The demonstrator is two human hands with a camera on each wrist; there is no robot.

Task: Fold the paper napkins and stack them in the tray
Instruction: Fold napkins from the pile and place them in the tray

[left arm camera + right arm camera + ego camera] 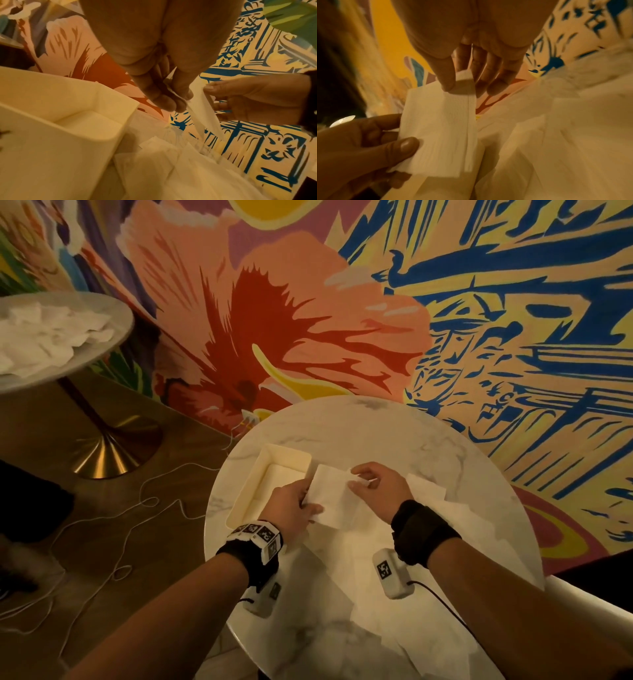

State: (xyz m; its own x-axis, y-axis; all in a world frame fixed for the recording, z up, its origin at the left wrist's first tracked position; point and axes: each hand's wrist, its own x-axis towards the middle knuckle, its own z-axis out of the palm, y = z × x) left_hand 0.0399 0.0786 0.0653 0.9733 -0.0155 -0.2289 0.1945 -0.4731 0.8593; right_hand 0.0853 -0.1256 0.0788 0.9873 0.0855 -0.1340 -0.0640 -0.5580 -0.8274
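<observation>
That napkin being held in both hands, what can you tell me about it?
The napkin is white, thin, textured paper, already folded into a small rectangle with a crease line running along one side. It hangs in the air above loose napkins on the marble table, just right of the cream tray. The left hand pinches its left edge, the right hand pinches a far corner.

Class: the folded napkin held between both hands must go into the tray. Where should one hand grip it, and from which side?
Pinch the folded napkin at its left edge, where the left hand already grips: that edge faces the tray.
</observation>
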